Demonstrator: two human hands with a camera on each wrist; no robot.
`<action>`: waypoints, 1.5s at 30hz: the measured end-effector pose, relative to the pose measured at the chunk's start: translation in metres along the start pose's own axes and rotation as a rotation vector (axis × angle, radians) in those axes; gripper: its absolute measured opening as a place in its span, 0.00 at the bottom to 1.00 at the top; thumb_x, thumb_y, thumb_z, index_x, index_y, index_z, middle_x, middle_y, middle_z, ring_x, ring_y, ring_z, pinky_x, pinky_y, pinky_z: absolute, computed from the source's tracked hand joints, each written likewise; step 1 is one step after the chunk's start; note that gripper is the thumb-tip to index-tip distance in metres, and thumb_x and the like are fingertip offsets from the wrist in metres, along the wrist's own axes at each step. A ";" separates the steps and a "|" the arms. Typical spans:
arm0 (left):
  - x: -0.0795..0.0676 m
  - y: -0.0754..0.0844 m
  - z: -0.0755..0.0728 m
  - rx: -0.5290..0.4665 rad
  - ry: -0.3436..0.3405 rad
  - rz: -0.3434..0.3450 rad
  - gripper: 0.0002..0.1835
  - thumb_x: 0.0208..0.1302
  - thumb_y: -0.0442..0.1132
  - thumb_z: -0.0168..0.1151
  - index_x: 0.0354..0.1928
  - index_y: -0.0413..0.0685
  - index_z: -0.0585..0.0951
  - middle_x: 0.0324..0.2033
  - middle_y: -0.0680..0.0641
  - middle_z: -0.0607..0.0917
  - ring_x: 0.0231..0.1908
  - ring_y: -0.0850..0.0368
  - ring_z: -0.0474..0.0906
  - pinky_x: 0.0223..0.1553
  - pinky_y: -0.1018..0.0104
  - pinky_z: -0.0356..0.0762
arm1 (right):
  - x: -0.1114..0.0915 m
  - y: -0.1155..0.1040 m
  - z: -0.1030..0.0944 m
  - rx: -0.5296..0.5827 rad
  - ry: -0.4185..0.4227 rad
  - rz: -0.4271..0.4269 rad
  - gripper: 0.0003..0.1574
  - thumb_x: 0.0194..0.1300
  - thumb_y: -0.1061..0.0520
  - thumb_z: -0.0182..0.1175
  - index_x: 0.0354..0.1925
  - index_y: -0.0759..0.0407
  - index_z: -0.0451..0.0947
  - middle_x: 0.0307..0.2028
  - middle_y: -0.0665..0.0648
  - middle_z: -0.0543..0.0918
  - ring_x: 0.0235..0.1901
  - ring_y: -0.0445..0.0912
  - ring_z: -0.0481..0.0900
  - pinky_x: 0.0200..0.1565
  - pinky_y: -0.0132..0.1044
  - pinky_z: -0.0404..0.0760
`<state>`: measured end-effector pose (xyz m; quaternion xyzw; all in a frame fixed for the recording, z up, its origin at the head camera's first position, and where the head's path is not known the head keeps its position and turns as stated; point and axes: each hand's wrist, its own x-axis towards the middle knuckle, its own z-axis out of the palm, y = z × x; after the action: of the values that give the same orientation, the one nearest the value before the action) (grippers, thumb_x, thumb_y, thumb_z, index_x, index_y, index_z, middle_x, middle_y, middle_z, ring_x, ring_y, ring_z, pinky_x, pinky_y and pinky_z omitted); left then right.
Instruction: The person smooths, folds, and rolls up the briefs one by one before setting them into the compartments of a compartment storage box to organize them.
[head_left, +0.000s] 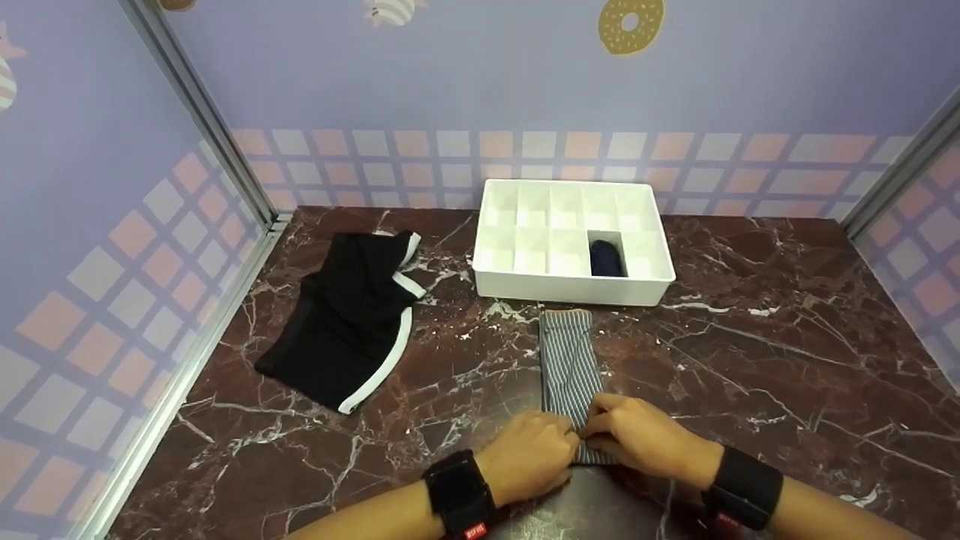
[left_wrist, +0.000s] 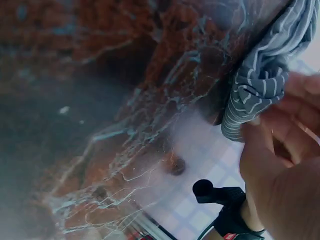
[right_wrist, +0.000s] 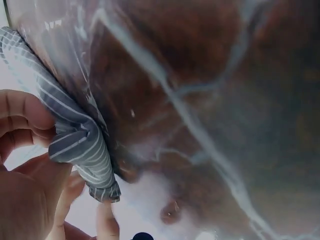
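A grey-blue striped cloth, folded into a narrow strip, lies lengthwise on the marble-patterned table. At its near end, my left hand pinches the left side of the fabric. Opposite it, my right hand grips the right side, fingertips close to those of the left. Bunched folds of the striped cloth show by the thumb in the left wrist view. In the right wrist view, the cloth is puckered between thumb and fingers, its near end curled over.
Behind the cloth stands a white divided box with a dark navy rolled cloth in one front compartment. A black garment with white trim is spread at the left. Patterned walls enclose the table at the back and sides.
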<state>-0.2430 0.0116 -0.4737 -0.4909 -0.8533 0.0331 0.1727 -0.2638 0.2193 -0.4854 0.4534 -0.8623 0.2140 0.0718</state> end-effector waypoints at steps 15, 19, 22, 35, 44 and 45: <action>0.010 -0.015 -0.008 -0.272 -0.184 -0.255 0.12 0.54 0.46 0.64 0.18 0.51 0.80 0.24 0.56 0.70 0.24 0.61 0.68 0.25 0.67 0.66 | -0.005 -0.005 -0.002 -0.193 0.079 -0.218 0.19 0.43 0.50 0.72 0.35 0.51 0.79 0.33 0.45 0.77 0.32 0.39 0.75 0.34 0.34 0.78; 0.015 -0.022 -0.009 -0.389 -0.279 -0.304 0.08 0.55 0.48 0.64 0.25 0.54 0.85 0.26 0.57 0.76 0.25 0.64 0.71 0.25 0.71 0.68 | -0.004 -0.004 -0.001 -0.256 0.065 -0.221 0.20 0.42 0.52 0.72 0.35 0.51 0.77 0.31 0.46 0.78 0.30 0.40 0.76 0.33 0.35 0.78; 0.016 -0.030 -0.005 -0.513 -0.297 -0.362 0.05 0.54 0.48 0.65 0.30 0.58 0.86 0.29 0.60 0.84 0.24 0.69 0.74 0.25 0.75 0.70 | -0.003 -0.001 -0.002 -0.212 0.043 -0.187 0.17 0.45 0.57 0.70 0.37 0.52 0.78 0.31 0.46 0.79 0.26 0.38 0.76 0.30 0.33 0.78; 0.015 -0.026 -0.002 0.017 -0.085 -0.133 0.10 0.58 0.50 0.60 0.24 0.57 0.84 0.27 0.57 0.79 0.29 0.62 0.68 0.33 0.69 0.64 | 0.005 0.007 -0.003 -0.110 0.049 -0.021 0.15 0.50 0.60 0.68 0.40 0.54 0.83 0.37 0.49 0.75 0.30 0.38 0.75 0.30 0.28 0.78; 0.014 -0.022 0.010 0.124 -0.052 -0.163 0.08 0.49 0.48 0.61 0.18 0.55 0.80 0.27 0.54 0.78 0.30 0.58 0.71 0.32 0.65 0.67 | 0.006 0.010 0.004 -0.255 0.152 -0.097 0.16 0.47 0.58 0.69 0.39 0.55 0.82 0.34 0.50 0.79 0.34 0.45 0.76 0.39 0.40 0.77; 0.014 -0.023 0.011 0.101 -0.062 -0.188 0.08 0.49 0.47 0.61 0.17 0.54 0.80 0.28 0.53 0.78 0.31 0.57 0.71 0.33 0.65 0.67 | 0.005 0.009 0.005 -0.272 0.157 -0.110 0.18 0.46 0.57 0.70 0.39 0.55 0.81 0.35 0.51 0.80 0.35 0.46 0.76 0.40 0.42 0.77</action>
<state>-0.2723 0.0131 -0.4752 -0.3980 -0.8978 0.0749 0.1730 -0.2743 0.2179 -0.4907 0.4678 -0.8489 0.1260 0.2112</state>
